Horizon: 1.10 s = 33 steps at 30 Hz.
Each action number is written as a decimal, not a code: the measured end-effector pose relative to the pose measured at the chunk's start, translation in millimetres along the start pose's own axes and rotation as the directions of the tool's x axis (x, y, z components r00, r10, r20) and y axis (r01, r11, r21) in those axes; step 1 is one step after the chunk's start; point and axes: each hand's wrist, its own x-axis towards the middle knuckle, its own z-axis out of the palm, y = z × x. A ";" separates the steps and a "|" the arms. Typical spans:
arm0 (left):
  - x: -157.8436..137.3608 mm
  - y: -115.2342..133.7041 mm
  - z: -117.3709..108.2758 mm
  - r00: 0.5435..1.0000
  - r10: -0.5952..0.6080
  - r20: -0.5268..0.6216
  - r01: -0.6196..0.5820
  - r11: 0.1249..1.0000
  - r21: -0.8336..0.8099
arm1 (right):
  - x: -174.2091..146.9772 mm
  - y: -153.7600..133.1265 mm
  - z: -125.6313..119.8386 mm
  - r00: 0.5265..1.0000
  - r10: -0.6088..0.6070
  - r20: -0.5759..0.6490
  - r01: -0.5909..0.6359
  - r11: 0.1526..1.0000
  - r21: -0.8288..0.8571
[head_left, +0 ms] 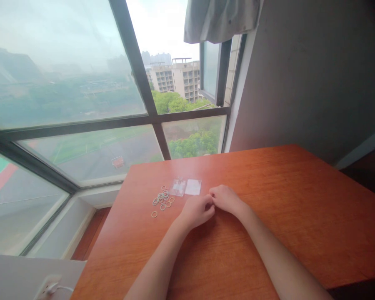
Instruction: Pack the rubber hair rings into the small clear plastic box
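My left hand (198,210) and my right hand (225,197) meet over the middle of the table, fingertips touching or nearly so. Both are closed, with fingers curled in a pinch. Whatever is between them, if anything, is too small or hidden to make out. To the left of my left hand lies a loose cluster of small thin rings (165,194), pale, greenish and tan. One ring (152,214) lies apart, nearer to me. Just beyond my left hand are a clear plastic bag (178,188) and a whitish square packet (193,187), side by side and flat.
The reddish-brown wooden table (300,200) reaches up to the windows, its left edge beside a low ledge. A window sash (211,68) stands open outward under a grey curtain (221,18). A plug with a white cable (51,287) sits in a socket at lower left.
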 end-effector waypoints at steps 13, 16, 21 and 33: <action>0.0 0.5 -2.3 1.000 -0.012 0.027 0.012 1.000 -0.002 | 1.3 -0.3 1.1 1.000 -0.002 -0.011 0.002 1.000 -0.011; 0.1 0.8 -2.5 0.999 -0.021 0.036 0.021 1.000 0.002 | 0.8 -0.1 0.6 1.000 -0.002 -0.005 0.002 1.000 -0.017; -0.1 1.8 -2.6 0.999 -0.029 0.036 0.029 1.000 0.004 | 0.5 0.3 0.4 1.000 0.000 -0.001 0.000 1.000 -0.013; 0.2 1.1 -2.3 0.999 -0.025 0.034 0.025 1.000 0.007 | 0.9 0.4 0.7 1.000 0.004 -0.010 -0.004 1.000 -0.014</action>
